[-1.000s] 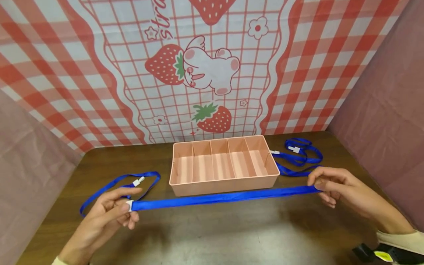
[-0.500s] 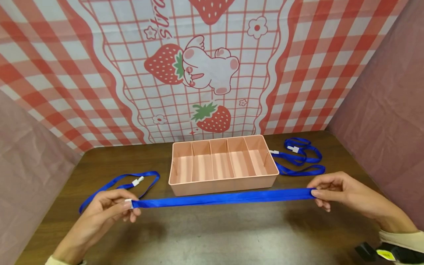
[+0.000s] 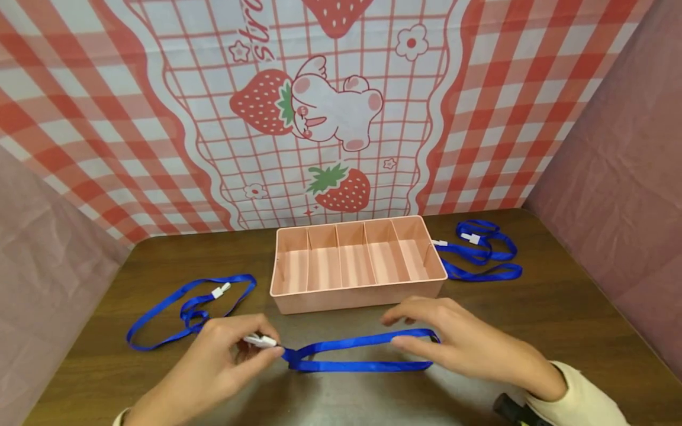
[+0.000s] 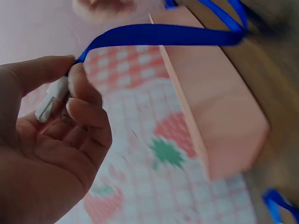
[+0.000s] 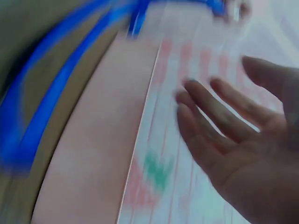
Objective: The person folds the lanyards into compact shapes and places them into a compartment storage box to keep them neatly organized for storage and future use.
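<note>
The left hand [image 3: 213,364] pinches a blue strap [image 3: 367,367] right by its white clip [image 3: 261,341] – low in the middle of the head view. The strap makes a long loop toward the right hand [image 3: 463,346], which is wide and holds nothing. A pink box [image 3: 359,299] sits mid-frame – more blue straps [image 3: 482,276] lie at right.

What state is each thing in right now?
Held blue lanyard: pinched beside its white clip, loop spread
Left hand: pinching that lanyard
Right hand: fingers apart, holding nothing
Pink five-compartment organizer: upright, lidless
Left-side blue lanyard: lying loosely looped
Right-side blue lanyards: lying loosely looped
</note>
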A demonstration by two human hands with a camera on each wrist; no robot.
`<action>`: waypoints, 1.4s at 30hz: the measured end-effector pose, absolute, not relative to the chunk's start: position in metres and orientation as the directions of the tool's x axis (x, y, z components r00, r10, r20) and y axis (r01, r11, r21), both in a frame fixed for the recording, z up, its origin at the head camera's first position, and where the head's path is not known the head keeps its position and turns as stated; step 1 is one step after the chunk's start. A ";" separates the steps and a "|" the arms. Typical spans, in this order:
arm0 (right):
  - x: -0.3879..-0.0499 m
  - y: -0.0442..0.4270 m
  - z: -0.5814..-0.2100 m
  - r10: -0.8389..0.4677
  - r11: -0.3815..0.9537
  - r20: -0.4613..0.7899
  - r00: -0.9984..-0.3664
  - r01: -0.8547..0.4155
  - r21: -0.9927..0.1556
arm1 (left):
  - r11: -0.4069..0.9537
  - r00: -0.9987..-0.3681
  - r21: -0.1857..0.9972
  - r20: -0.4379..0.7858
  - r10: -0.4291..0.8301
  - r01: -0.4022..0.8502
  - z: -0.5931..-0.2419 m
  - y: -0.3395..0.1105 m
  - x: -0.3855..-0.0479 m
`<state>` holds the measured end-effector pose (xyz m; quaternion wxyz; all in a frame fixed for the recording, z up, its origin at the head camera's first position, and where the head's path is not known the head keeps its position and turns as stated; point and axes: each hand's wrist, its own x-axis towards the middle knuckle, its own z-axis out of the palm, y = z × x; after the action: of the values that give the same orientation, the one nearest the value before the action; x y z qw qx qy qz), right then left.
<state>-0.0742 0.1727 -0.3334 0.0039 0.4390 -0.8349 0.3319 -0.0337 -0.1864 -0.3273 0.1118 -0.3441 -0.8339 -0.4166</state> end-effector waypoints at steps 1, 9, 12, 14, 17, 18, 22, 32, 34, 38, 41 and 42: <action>-0.072 0.159 -0.331 -0.750 0.345 0.309 -0.584 -0.745 -0.571 | 0.407 -0.708 0.587 0.495 0.504 0.700 -0.326 -0.180 -0.033; -0.081 0.088 -0.332 -0.847 0.006 0.333 -0.414 -0.634 -0.773 | 0.325 -0.643 0.574 0.526 0.556 0.751 -0.311 -0.151 -0.036; -0.087 0.081 -0.335 -0.861 -0.106 0.305 -0.407 -0.442 -0.891 | 0.331 -0.679 0.612 0.513 0.525 0.718 -0.307 -0.151 -0.040; -0.088 0.081 -0.336 -0.863 -0.138 0.269 -0.428 -0.312 -0.940 | 0.322 -0.694 0.637 0.499 0.519 0.700 -0.306 -0.152 -0.043; -0.088 0.084 -0.336 -0.847 -0.124 0.241 -0.473 -0.266 -0.956 | 0.320 -0.706 0.665 0.456 0.542 0.675 -0.308 -0.153 -0.046; -0.088 0.084 -0.335 -0.837 -0.104 0.241 -0.491 -0.289 -0.952 | 0.323 -0.708 0.670 0.439 0.553 0.668 -0.308 -0.153 -0.046; -0.089 0.087 -0.332 -0.808 -0.037 0.281 -0.518 -0.431 -0.902 | 0.331 -0.695 0.664 0.405 0.594 0.671 -0.311 -0.149 -0.050; -0.090 0.103 -0.320 -0.816 0.070 0.152 -0.558 -0.357 -0.932 | 0.307 -0.673 0.645 0.450 0.587 0.700 -0.312 -0.147 -0.056; -0.091 0.106 -0.319 -0.833 0.007 0.158 -0.530 -0.296 -0.955 | 0.303 -0.668 0.639 0.464 0.582 0.707 -0.311 -0.146 -0.057; -0.095 0.112 -0.319 -0.850 -0.071 0.150 -0.506 -0.172 -0.983 | 0.314 -0.690 0.652 0.463 0.556 0.691 -0.310 -0.148 -0.056; -0.097 0.120 -0.320 -0.847 -0.056 0.125 -0.516 -0.147 -0.988 | 0.331 -0.714 0.667 0.446 0.540 0.668 -0.310 -0.151 -0.055; -0.097 0.123 -0.321 -0.847 -0.042 0.112 -0.520 -0.144 -0.989 | 0.337 -0.721 0.671 0.440 0.536 0.660 -0.310 -0.153 -0.055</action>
<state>-0.0970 0.1228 -0.3212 -0.2907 0.3944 -0.6281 0.6045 -0.0550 -0.1531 -0.3096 0.0700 -0.3672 -0.8145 -0.4436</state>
